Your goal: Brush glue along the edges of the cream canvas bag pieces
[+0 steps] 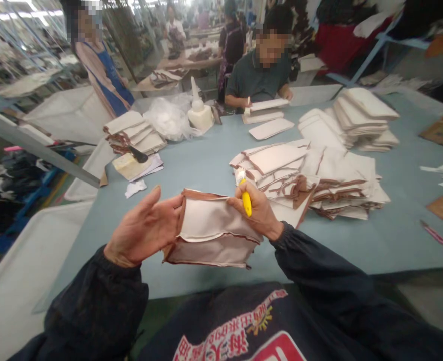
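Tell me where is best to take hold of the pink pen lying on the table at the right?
Probably at the middle of the pink pen, from above: it lies flat and slanted on the bare blue table, nothing touching it, so fingers can close across its thin barrel.
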Demonstrator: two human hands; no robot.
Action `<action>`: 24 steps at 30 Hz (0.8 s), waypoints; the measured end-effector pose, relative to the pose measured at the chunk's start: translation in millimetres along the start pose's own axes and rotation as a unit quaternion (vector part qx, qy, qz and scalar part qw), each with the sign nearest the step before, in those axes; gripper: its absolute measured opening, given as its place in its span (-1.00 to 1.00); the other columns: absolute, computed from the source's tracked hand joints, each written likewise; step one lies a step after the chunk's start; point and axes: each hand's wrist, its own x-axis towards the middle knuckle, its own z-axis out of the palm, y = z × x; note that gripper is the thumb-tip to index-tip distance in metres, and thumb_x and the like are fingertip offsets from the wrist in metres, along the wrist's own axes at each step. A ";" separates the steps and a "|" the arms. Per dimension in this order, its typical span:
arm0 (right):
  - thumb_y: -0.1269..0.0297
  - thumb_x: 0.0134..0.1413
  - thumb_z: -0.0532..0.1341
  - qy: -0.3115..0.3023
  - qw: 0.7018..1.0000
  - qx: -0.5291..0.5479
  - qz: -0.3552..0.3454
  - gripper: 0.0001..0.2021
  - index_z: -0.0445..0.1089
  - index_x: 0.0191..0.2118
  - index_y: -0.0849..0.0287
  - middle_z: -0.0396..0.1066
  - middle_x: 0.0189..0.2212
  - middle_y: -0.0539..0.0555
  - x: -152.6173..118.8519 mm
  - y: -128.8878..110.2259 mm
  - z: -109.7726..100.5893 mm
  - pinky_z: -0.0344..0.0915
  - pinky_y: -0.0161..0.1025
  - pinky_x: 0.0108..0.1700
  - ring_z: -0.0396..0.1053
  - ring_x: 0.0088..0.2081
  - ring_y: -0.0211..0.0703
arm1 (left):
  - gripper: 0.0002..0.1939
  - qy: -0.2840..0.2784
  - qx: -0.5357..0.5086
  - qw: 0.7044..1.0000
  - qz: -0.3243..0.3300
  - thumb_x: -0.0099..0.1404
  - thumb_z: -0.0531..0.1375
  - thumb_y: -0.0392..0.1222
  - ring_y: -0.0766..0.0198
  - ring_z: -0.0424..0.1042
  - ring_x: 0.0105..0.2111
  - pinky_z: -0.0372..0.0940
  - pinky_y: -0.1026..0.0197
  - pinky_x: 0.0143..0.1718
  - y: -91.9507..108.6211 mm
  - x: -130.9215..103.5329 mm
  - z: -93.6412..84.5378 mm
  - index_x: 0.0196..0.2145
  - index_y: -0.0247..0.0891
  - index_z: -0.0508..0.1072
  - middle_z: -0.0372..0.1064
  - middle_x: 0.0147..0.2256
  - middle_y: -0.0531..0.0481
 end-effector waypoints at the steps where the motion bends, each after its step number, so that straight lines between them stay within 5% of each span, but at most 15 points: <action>1: -0.14 0.22 0.30 0.002 1.000 0.009 0.009 -0.59 0.24 -0.35 0.08 0.16 -0.55 -0.13 1.8 1.4 -0.9 0.06 -0.30 -0.46 0.10 -0.53 -0.29 | -0.34 -0.027 -0.022 0.999 -0.003 0.38 0.19 0.24 -0.16 0.54 0.07 0.41 -0.12 0.14 0.5 -0.2 4.4 0.16 -0.38 0.45 0.56 0.04 -0.34; 7: -0.21 0.22 0.26 0.027 0.996 0.070 0.049 -0.55 0.21 -0.36 0.08 0.12 -0.53 -0.13 4.2 7.5 -1.6 0.06 -0.30 -0.46 0.07 -0.51 -0.27 | -0.16 -0.060 -0.081 0.995 0.019 0.33 0.15 0.37 -0.16 0.52 0.11 0.39 -0.15 0.17 -2.5 2.0 19.2 0.32 -0.30 0.26 0.48 0.15 -0.33; 18: -0.16 0.23 0.27 0.065 0.995 0.053 0.059 -0.57 0.24 -0.36 0.10 0.15 -0.51 -0.12 -4.0 18.6 1.2 0.10 -0.29 -0.43 0.10 -0.49 -0.27 | -0.07 -0.027 -0.032 0.998 0.038 0.29 0.04 0.51 -0.22 0.36 0.25 0.33 -0.20 0.24 -7.0 6.8 18.6 0.30 -0.32 0.29 0.39 0.22 -0.33; 22: -0.22 0.26 0.20 0.147 0.987 0.039 0.053 -0.55 0.25 -0.35 0.09 0.16 -0.51 -0.11 -11.9 29.8 7.2 0.13 -0.27 -0.41 0.13 -0.49 -0.25 | -0.14 0.038 0.195 0.976 0.087 0.27 0.19 0.40 -0.26 0.27 0.31 0.22 -0.29 0.32 -35.4 4.4 34.6 0.32 -0.21 0.28 0.25 0.34 -0.28; 24: -0.28 0.31 0.08 0.182 0.981 0.035 0.053 -0.50 0.20 -0.36 0.08 0.15 -0.52 -0.10 -16.3 37.3 12.2 0.16 -0.25 -0.40 0.15 -0.49 -0.24 | -0.21 0.071 0.398 0.905 0.132 0.25 0.35 0.13 -0.22 0.24 0.33 0.16 -0.31 0.35 -59.1 7.8 44.9 0.34 -0.16 0.26 0.21 0.37 -0.24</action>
